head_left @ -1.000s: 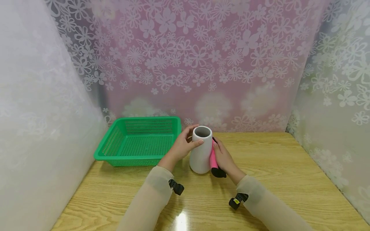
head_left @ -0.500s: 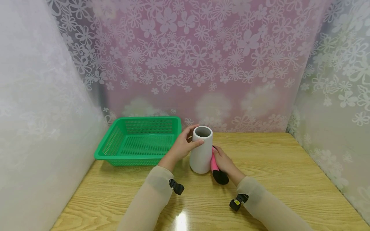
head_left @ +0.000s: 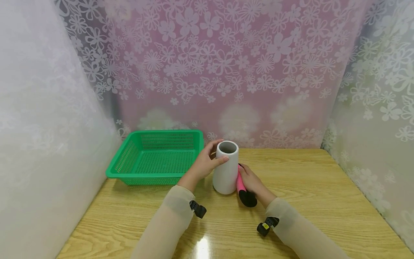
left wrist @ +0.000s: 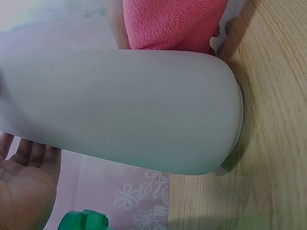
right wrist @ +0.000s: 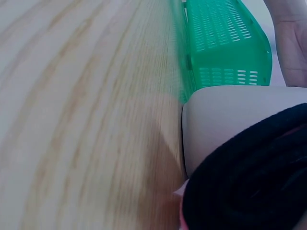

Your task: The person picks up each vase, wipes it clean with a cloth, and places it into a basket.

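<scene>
On the table (head_left: 307, 183), left hand (head_left: 204, 161) grips vase (head_left: 225, 178); right hand (head_left: 251, 181) grips pink cloth (head_left: 240, 185) against it (yellow wrist label (head_left: 266, 226) illegible).

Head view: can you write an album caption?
Left hand grips a white vase; right hand holds a pink and black cloth against it, beside a green basket.

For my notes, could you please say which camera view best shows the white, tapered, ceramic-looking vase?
The head view: the white tapered vase stands upright, its open mouth visible. Left wrist view: its side close up, mouth cropped; right wrist view: only its lower part, partly hidden.
</scene>
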Available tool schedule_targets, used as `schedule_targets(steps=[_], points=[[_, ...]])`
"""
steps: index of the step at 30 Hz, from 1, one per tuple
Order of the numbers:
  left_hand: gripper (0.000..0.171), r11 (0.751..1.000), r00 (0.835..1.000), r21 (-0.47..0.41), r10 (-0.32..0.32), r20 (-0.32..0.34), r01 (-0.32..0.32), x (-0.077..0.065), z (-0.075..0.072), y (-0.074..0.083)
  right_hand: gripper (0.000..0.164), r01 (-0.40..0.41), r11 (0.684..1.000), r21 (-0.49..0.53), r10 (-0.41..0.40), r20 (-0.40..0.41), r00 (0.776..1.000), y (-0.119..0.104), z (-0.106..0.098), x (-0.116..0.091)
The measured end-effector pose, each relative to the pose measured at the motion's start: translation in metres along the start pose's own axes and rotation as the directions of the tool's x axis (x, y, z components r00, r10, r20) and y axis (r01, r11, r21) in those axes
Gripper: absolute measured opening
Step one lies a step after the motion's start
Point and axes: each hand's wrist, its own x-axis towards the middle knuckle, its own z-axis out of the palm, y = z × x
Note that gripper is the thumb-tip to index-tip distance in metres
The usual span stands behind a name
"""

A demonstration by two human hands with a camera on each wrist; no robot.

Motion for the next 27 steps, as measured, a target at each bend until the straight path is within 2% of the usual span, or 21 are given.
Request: schedule_targets(steps=[14,27], points=[[0.068,1.0,1.0,-0.006,-0.009,0.004,0.009,-0.001,0.0,0.001,0.06,-0.009,1.0,-0.008,0.009,0.015,1.0,0.002,-0.004,-0.003],[0.071,0.999,0.999,0.003,-0.034,-0.005,0.034,-0.002,0.0,0.003,0.059,0.011,1.0,-0.021,-0.009,0.098,0.995,-0.001,-0.02,-0.01]])
